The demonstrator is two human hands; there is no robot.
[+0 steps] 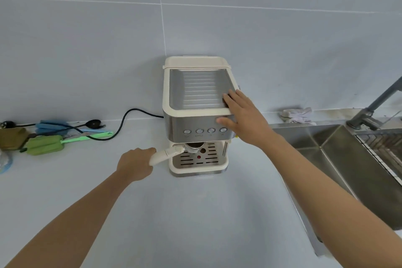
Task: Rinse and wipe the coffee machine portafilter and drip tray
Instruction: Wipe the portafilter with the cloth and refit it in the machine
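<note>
The portafilter (172, 152) sits locked under the coffee machine (195, 119), its cream handle pointing left, and your left hand (136, 164) curls round that handle. The drip tray (189, 162) is seated in the machine's base, just below. Your right hand (243, 117) lies flat on the machine's top right corner, fingers straight. The machine stands on the counter (195, 213) against the wall, sink (326, 159) to its right, green brush (45, 144) well left
</note>
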